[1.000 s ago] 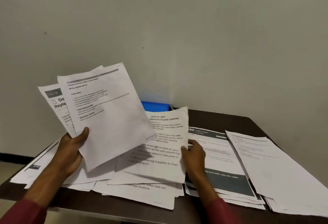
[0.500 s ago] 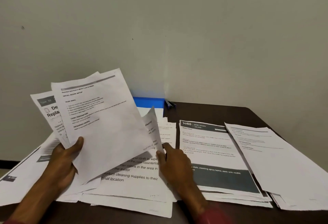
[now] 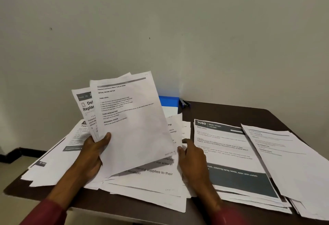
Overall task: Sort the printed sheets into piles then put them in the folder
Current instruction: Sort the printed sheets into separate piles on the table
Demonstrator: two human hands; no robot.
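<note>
Gripping a fan of at least three printed sheets [image 3: 131, 126] above the desk's [image 3: 222, 110] near-left part, the left hand [image 3: 92, 153] hides most of the blue folder [image 3: 169, 101] at the far edge, while the right hand [image 3: 192, 157] pinches a lifted sheet's [image 3: 175, 119] edge among four spread piles [image 3: 231, 153].

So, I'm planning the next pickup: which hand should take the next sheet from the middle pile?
Right, probably: the right hand touches the middle pile, while the left hand is full, gripping fanned sheets.
</note>
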